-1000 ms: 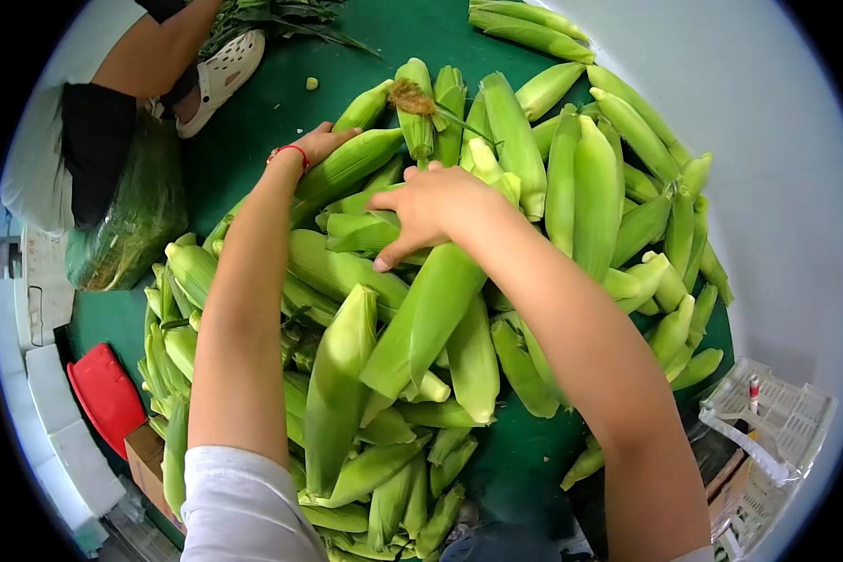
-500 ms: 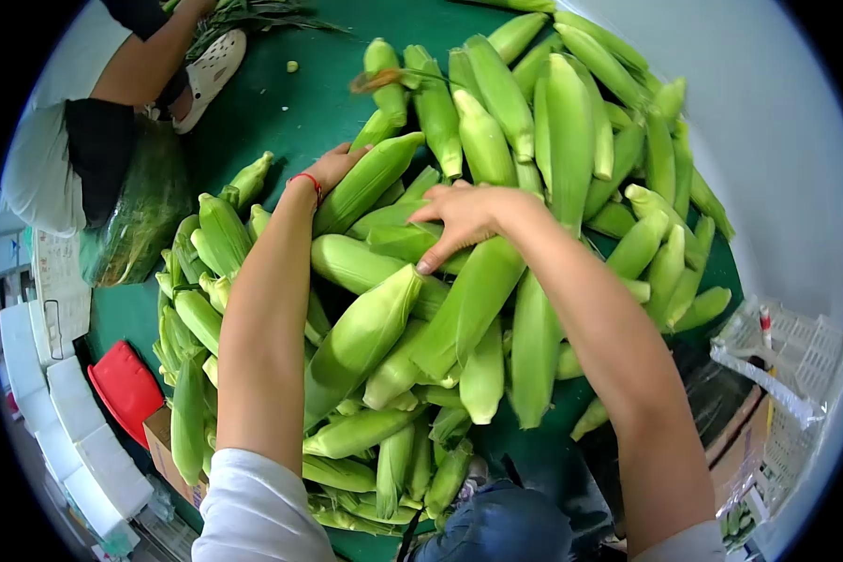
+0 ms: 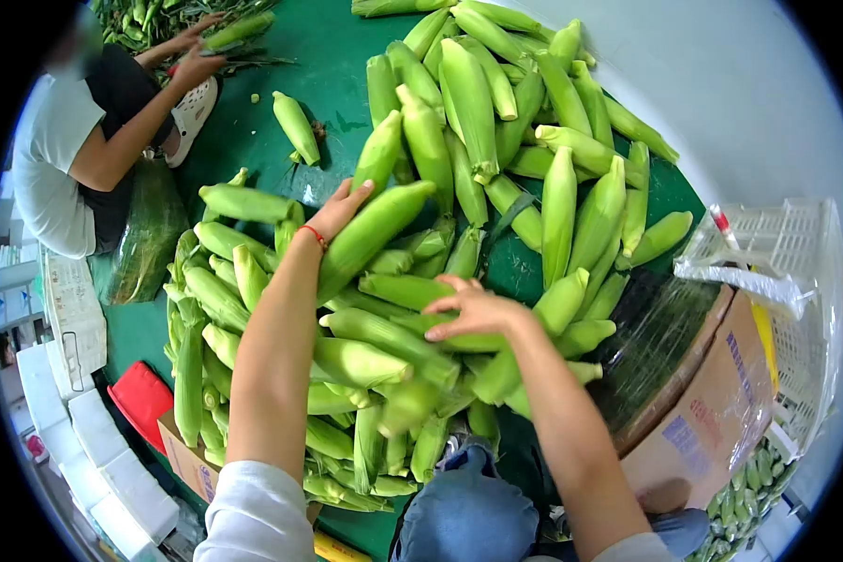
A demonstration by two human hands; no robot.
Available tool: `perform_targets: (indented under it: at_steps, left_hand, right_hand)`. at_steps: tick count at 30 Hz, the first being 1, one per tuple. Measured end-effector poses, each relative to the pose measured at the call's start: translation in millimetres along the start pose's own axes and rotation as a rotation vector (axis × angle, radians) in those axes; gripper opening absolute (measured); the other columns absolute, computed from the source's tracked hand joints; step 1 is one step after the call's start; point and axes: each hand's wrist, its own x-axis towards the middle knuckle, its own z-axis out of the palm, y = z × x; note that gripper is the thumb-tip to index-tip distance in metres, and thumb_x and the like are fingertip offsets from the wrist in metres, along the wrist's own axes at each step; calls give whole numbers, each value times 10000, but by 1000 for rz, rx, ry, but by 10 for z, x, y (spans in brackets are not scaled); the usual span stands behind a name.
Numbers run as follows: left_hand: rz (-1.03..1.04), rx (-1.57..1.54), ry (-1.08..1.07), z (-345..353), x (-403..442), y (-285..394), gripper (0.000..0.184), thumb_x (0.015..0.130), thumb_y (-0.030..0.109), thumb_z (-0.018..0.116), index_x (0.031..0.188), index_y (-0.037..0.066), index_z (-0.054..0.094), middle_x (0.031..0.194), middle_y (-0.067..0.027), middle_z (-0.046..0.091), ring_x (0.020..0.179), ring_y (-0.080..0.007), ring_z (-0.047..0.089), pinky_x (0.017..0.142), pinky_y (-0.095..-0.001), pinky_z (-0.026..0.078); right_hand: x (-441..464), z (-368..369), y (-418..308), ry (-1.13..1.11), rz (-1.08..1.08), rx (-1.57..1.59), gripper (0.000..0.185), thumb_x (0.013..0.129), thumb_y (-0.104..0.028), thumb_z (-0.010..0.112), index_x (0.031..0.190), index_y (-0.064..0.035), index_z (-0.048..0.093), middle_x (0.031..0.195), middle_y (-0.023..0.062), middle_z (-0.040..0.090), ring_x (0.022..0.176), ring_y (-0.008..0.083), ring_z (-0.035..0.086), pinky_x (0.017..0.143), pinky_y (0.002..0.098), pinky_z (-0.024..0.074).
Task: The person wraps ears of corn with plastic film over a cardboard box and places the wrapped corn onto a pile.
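A heap of green-husked corn ears lies before me, with both my hands in it. My left hand (image 3: 337, 214), with a red string on its wrist, rests along the far side of a large corn ear (image 3: 370, 237); its visible fingers are stretched out, the rest hidden by that ear. My right hand (image 3: 478, 311) is open, fingers spread over the ears in the middle, above a corn ear (image 3: 398, 289) lying crosswise. Nearer to me, one corn ear (image 3: 408, 405) is smeared by motion. More corn ears (image 3: 468, 103) lie beyond my hands.
At upper left another person (image 3: 56, 169) sits holding a corn ear (image 3: 239, 33) beside a husk pile. A lone corn ear (image 3: 296, 128) lies on the green surface (image 3: 244, 136). A cardboard box (image 3: 702, 403) and white crate (image 3: 806, 281) stand right; a red container (image 3: 140, 403) left.
Corn ears under and near my hands have shifted toward me and spread apart. My right hand has moved down and slightly right. A lone ear now lies at the upper left.
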Motion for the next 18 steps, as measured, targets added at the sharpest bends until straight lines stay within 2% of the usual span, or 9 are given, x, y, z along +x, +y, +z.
perform_targets:
  at_steps: [2, 4, 6, 8, 10, 11, 14, 15, 18]
  left_hand:
    - [57, 6, 6, 335, -179, 90, 735, 921, 556, 548, 1460, 102, 341, 1361, -147, 513, 1193, -238, 526, 988, -350, 428]
    - [164, 423, 7, 688, -264, -7, 736, 914, 547, 570, 1457, 99, 356, 1381, -165, 495, 1230, -238, 501, 1008, -338, 415]
    - [189, 432, -329, 966, -782, 365, 723, 894, 505, 616, 1427, 74, 388, 1409, -174, 473, 1259, -260, 494, 1048, -369, 381]
    - [566, 868, -221, 1273, -709, -95, 691, 872, 491, 634, 1424, 148, 399, 1377, -168, 494, 1241, -324, 512, 1052, -447, 380]
    - [372, 1224, -258, 1769, -1390, 173, 704, 834, 516, 650, 1417, 204, 407, 1373, -157, 475, 1234, -358, 496, 1055, -586, 343]
    - [388, 1181, -196, 1871, -1455, 47, 649, 861, 481, 627, 1427, 267, 391, 1383, -126, 456, 1242, -349, 487, 1044, -651, 311]
    - [778, 1371, 140, 2008, -1936, 12, 601, 890, 427, 605, 1428, 265, 392, 1394, -126, 445, 1250, -343, 480, 1060, -643, 298]
    - [962, 1359, 281, 2023, -2160, 18, 552, 903, 354, 603, 1417, 263, 424, 1350, -113, 486, 1213, -336, 507, 1042, -545, 362]
    - [1011, 1120, 283, 2044, -2916, -162, 529, 902, 311, 613, 1399, 221, 458, 1294, -117, 532, 1174, -331, 539, 1004, -490, 419]
  right_hand:
    - [-226, 318, 55, 54, -39, 52, 665, 626, -719, 730, 1145, -303, 709, 1573, 144, 206, 1424, 419, 191, 1164, 530, 186]
    - [-536, 507, -22, 194, -66, -20, 592, 643, -694, 734, 1090, -305, 729, 1556, 145, 246, 1405, 417, 243, 1137, 547, 235]
    - [-770, 708, -68, 253, -34, -116, 587, 657, -703, 711, 1087, -304, 729, 1548, 136, 263, 1399, 397, 265, 1121, 553, 260]
    - [-1024, 941, -184, 274, 4, -234, 563, 698, -690, 687, 1096, -293, 722, 1525, 159, 300, 1395, 397, 272, 1106, 552, 277]
    - [-1185, 1288, -204, 348, 67, -311, 465, 786, -622, 644, 1097, -285, 726, 1480, 157, 379, 1365, 363, 333, 1095, 546, 289]
    - [-1240, 1549, -160, 496, 49, -327, 396, 823, -545, 641, 1086, -262, 728, 1480, 153, 380, 1366, 358, 337, 1094, 535, 302]
    - [-1714, 2025, -216, 796, -107, -288, 269, 872, -336, 653, 1059, -155, 722, 1402, 170, 471, 1270, 364, 454, 1044, 468, 390]
    - [-2015, 2135, -262, 836, -182, -253, 267, 874, -324, 653, 1055, -139, 719, 1368, 170, 505, 1229, 358, 493, 1026, 447, 413]
    - [-3186, 2296, -493, 1006, -339, -166, 235, 867, -253, 672, 1030, -87, 706, 1159, 156, 644, 1002, 309, 634, 875, 379, 515]
